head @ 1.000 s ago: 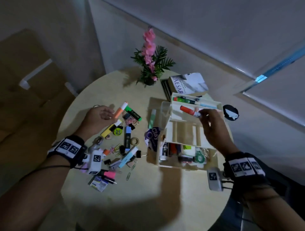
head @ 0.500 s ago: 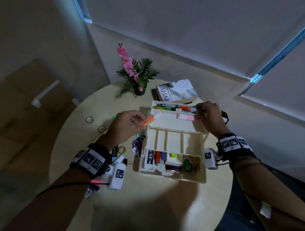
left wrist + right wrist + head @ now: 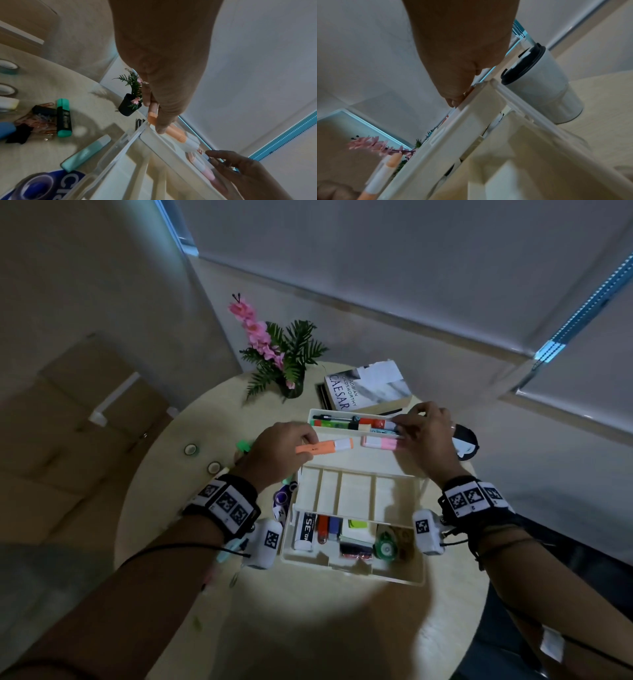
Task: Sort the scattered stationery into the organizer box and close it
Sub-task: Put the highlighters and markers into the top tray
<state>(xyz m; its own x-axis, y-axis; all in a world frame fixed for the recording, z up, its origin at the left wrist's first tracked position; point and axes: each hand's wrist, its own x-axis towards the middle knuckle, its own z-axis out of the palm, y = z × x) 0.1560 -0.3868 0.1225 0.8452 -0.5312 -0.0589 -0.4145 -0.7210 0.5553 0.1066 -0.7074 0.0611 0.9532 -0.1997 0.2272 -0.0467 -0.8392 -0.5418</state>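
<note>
Head looks down; wrists close, upward

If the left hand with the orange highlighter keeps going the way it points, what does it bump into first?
Probably the pink highlighter lying in the cream organizer box's upper tray, just ahead of the orange highlighter's white cap in the left hand. Depth is hard to judge.

The left hand (image 3: 279, 450), which a second ago lay among the scattered items on the tabletop, now pinches the orange highlighter with the white band (image 3: 323, 446) and holds it over the cream plastic organizer box (image 3: 352, 571). The right hand (image 3: 426, 433) has moved from the red marker (image 3: 375, 423) to the tray's far right end, with a pink highlighter (image 3: 380, 443) now just beside its fingers.
</note>
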